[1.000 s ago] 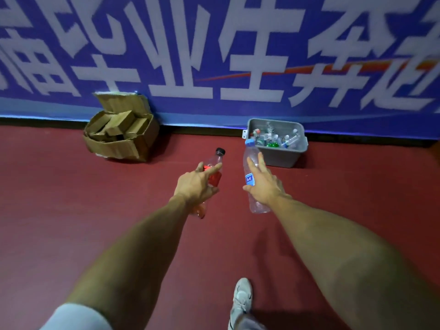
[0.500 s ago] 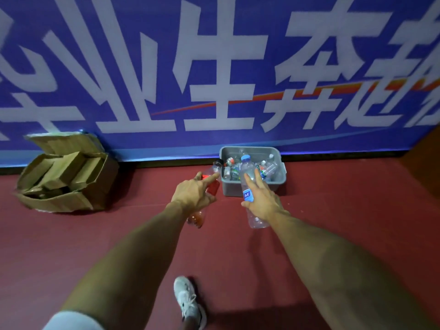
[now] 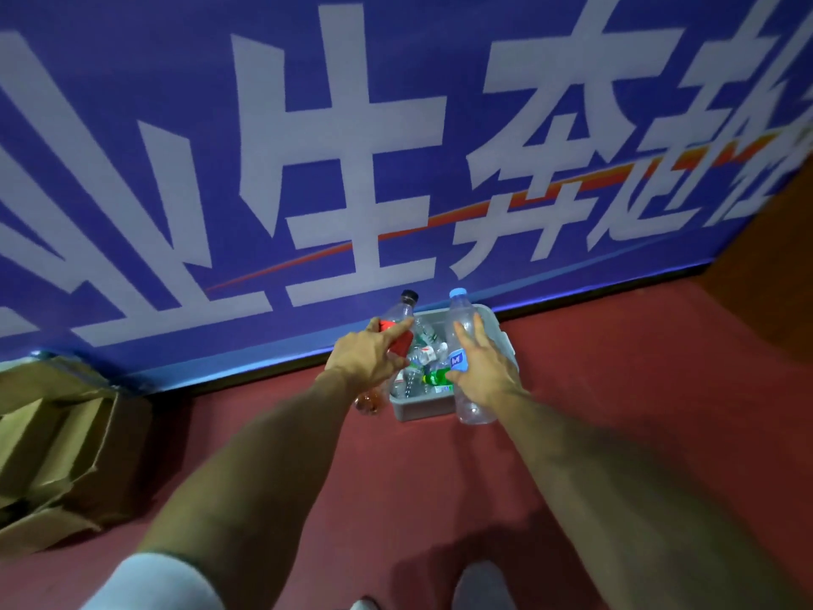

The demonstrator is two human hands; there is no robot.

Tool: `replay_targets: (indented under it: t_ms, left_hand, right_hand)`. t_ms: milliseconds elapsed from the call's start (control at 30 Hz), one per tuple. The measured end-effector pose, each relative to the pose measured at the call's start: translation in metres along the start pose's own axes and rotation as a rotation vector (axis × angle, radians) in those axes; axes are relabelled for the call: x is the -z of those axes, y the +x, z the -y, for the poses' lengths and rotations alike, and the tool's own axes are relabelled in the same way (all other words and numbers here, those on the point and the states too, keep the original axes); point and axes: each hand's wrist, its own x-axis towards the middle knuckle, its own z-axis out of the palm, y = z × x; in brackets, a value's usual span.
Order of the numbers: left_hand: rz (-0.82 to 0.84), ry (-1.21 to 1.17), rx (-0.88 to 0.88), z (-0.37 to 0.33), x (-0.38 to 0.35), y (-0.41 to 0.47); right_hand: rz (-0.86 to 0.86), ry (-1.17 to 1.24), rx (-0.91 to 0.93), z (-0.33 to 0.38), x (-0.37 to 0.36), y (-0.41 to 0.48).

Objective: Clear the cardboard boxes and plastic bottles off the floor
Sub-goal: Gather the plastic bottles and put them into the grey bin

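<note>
Head view: left hand (image 3: 367, 355) grips red-labelled bottle (image 3: 398, 321); right hand (image 3: 481, 369) grips clear bottle (image 3: 459, 319), above grey bin (image 3: 501, 334).

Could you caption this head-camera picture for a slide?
Left hand with a red-labelled bottle, right hand with a clear bottle, at a grey bin of bottles.

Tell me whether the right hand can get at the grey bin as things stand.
Probably yes: the right hand, gripping a blue-capped clear bottle, is over the grey bin's open top with nothing between them; other bottles already lie inside.
</note>
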Motion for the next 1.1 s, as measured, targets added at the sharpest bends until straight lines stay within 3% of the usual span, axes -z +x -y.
replay_targets:
  t_ms: [233,433,700,900,1100]
  left_hand:
    - [0.092,0.030,-0.035,-0.014,-0.005,0.118]
    - [0.113,-0.077,0.072,-0.024,-0.013,0.239]
    - [0.176,-0.148,0.090,-0.044,-0.041,0.326]
    - [0.163,-0.192,0.131,-0.021,-0.121,0.398]
    - [0.150,-0.270,0.092,0.000,-0.258,0.480]
  right_hand:
    - [0.037,-0.038,-0.054,-0.048,0.020,0.111]
    - [0.057,0.032,-0.018,-0.094,0.036,0.230]
    - [0.103,0.034,-0.048,-0.147,0.034,0.309]
    - [0.107,0.083,-0.067,-0.185,-0.029,0.386]
    - [0.095,0.111,-0.101,-0.236,-0.160,0.454]
